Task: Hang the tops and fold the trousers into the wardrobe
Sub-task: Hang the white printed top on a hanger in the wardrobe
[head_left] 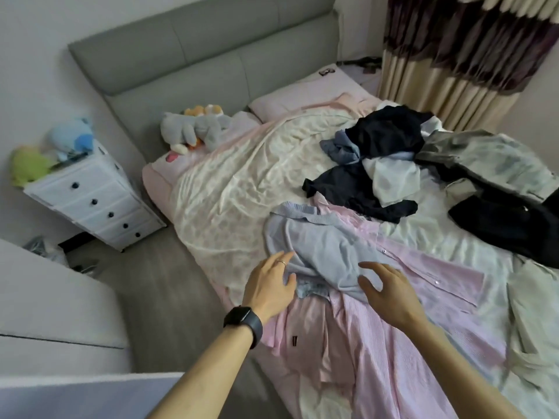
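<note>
L hand (269, 285), w/ black watch (243, 323) on the wrist & a ring, hangs over the bed's (230, 189) near side edge. Its fingers are spread & relaxed, holding nothing, tips at the hem of the light blue top (326, 249). R hand (390, 294) is just beside it, fingers loosely curved & apart, also holding nothing. Can't tell if either hand actually touches the cloth.

The blue top lies crumpled on a pink striped shirt (423, 300), which is spread along that same edge. Further in, toward the bed's far side, is a heap of dark & white clothes (378, 164). Grey-green trousers (490, 158) & a black garment (508, 228) lie right of the heap.

Plush toys (193, 125) sit at the headboard (193, 52) end. White drawer unit (96, 201) stands on the floor by the head corner.
</note>
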Tool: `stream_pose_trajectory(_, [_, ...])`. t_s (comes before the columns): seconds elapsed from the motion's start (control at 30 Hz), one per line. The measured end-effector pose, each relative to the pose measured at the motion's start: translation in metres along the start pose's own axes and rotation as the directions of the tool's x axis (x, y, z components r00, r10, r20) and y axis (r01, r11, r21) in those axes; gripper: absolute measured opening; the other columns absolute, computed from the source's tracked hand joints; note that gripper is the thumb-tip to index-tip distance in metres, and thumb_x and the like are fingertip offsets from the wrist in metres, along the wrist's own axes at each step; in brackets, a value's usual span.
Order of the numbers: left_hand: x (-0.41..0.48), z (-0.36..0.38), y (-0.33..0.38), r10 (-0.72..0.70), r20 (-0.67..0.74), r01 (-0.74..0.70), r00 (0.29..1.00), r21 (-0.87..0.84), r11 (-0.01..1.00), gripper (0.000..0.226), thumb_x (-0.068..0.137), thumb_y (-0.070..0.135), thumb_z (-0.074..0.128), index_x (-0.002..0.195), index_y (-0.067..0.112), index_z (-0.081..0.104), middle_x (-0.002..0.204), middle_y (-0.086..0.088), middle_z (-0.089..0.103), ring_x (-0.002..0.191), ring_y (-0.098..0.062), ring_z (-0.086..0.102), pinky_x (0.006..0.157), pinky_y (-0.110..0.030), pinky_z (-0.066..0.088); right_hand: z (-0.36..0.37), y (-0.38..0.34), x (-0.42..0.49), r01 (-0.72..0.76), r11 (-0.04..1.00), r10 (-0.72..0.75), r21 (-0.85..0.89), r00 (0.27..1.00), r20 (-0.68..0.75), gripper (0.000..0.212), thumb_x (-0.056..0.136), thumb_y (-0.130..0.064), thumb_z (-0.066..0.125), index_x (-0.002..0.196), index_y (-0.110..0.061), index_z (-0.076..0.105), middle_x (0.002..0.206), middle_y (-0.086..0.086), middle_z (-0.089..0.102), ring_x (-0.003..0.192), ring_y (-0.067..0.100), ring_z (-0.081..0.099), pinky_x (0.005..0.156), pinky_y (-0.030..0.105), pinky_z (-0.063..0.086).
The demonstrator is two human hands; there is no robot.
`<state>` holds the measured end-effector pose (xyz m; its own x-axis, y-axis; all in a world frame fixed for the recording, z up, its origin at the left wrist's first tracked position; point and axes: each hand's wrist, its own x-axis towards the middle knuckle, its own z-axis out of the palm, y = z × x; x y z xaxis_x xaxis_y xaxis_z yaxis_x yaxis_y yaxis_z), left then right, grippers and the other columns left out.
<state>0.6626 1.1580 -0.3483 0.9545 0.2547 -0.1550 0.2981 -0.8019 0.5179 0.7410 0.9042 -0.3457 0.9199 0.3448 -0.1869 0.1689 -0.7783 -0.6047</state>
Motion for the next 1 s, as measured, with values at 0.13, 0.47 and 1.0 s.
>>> stream_pose_trajectory(0.13, [0.074,0.025,-0.018,-0.070,0.011,0.070,0.997,0.029,0.997,0.056,0.099,0.034,0.053,0.153,0.031,0.038,0.158,0.008,0.033,0.144,-0.014,0.034,0.114,-0.027,0.030,0.014,0.025,0.096,-0.049,0.999,0.049,-0.005,0.996,0.075,0.035,0.098,-0.030,0.061,0.132,-0.020,0.063,0.134,0.007,0.063,0.120,0.032,0.059,0.098,0.034,0.041])
stream_pose_trajectory(0.47, [0.196,0.135,-0.082,-0.126,0.164,0.114,0.978,0.081,0.990,0.054,0.099,0.037,0.052,0.152,0.030,0.040,0.161,0.009,0.029,0.143,-0.018,0.035,0.116,-0.033,0.031,0.108,0.101,0.307,-0.211,0.968,0.241,-0.139,0.936,0.255,0.068,0.099,-0.043,0.049,0.157,-0.017,0.025,0.155,0.013,0.041,0.139,0.040,0.035,0.108,0.046,0.033])
stream_pose_trajectory(1.0, [0.160,0.103,-0.008,-0.479,0.193,0.468,0.856,-0.683,0.561,0.055,0.074,0.064,0.077,0.108,0.028,0.054,0.100,0.005,0.069,0.086,-0.005,0.068,0.081,-0.034,0.058,0.124,0.040,0.136,0.023,0.961,-0.014,0.277,0.999,-0.033,0.022,0.088,-0.027,0.076,0.110,-0.028,0.077,0.098,-0.007,0.068,0.084,0.015,0.068,0.073,0.028,0.049])
